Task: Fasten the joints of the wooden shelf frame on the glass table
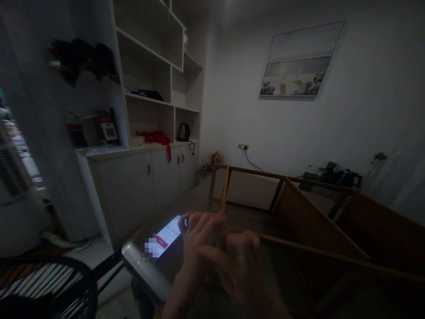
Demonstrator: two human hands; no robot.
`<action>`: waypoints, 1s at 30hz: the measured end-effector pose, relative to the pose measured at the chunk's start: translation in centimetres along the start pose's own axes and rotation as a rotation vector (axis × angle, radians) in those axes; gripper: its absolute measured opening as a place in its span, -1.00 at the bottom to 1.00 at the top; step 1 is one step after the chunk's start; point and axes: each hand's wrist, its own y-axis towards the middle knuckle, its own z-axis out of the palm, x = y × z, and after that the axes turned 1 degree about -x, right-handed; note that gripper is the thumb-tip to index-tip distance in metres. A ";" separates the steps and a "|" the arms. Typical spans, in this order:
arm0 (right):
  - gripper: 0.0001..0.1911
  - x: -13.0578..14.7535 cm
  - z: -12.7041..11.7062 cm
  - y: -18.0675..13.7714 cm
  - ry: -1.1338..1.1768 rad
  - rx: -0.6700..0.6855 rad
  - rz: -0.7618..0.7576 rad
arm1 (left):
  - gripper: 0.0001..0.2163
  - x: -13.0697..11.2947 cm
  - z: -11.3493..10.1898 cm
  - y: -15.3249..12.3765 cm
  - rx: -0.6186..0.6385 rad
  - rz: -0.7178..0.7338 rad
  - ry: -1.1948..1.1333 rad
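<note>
In the dim light, my left hand [202, 230] is raised in front of me with its fingers curled together. My right hand [241, 261] is close against it, lower and to the right, its fingers bent as well. Whatever the fingers may hold is hidden and too dark to name. A lit phone [168, 232] with a red button on its screen lies just left of my left hand. Whether the hand touches it, I cannot tell. Beyond my hands, a thin wooden slat [225, 190] of a brown frame rises at a slant.
The brown wooden frame [299, 239] with panels extends to the right. A silvery rounded bar [146, 270] crosses the lower left, near a black slatted chair [49, 283]. White cabinets [126, 181] hold a kettle [183, 132] and red cloth [156, 137]. Dark appliances [345, 177] stand by the wall.
</note>
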 end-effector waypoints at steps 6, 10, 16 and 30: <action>-0.67 -0.1 -0.1 0.2 0.175 0.098 0.050 | -0.86 0.4 -0.2 -0.1 0.061 0.036 0.037; -0.68 0.1 0.5 -0.1 0.183 0.035 0.086 | -0.85 0.6 0.2 -0.2 0.001 0.051 0.054; -0.75 0.7 0.6 0.2 0.063 -0.029 0.031 | -0.89 0.7 0.0 -0.3 0.075 0.048 0.071; -0.77 -1.2 -1.3 0.9 0.237 -0.017 -0.004 | -0.88 -0.1 -0.2 0.1 0.044 -0.017 0.024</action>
